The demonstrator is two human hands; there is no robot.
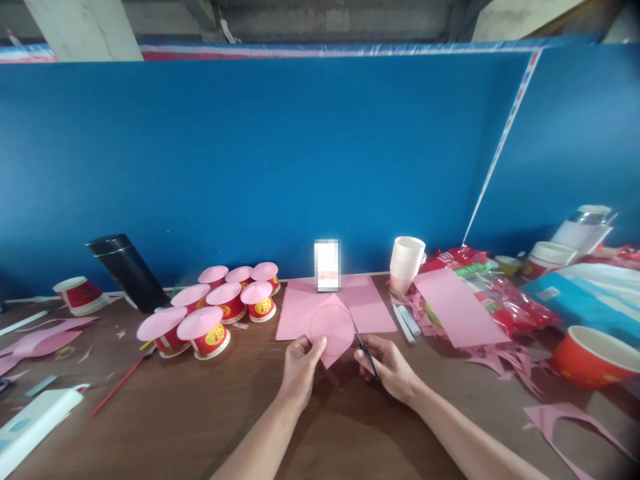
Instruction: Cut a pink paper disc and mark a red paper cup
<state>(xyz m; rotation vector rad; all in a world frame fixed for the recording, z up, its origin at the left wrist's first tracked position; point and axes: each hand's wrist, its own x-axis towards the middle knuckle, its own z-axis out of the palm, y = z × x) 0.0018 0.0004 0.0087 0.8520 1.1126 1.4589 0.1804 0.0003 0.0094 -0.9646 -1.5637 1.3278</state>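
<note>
While left hand pinches pink paper at lower left, thumb in front, right hand closed round black scissors, blades by paper's right edge; paper flat, plain, pointed top and bottom, thin circle outline on face; held up just before pink sheets on brown table

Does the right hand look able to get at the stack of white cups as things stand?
Probably not without freeing itself first: the right hand holds scissors. Otherwise the way looks fairly free; two pale sticks lie before the stack of white cups.
</note>
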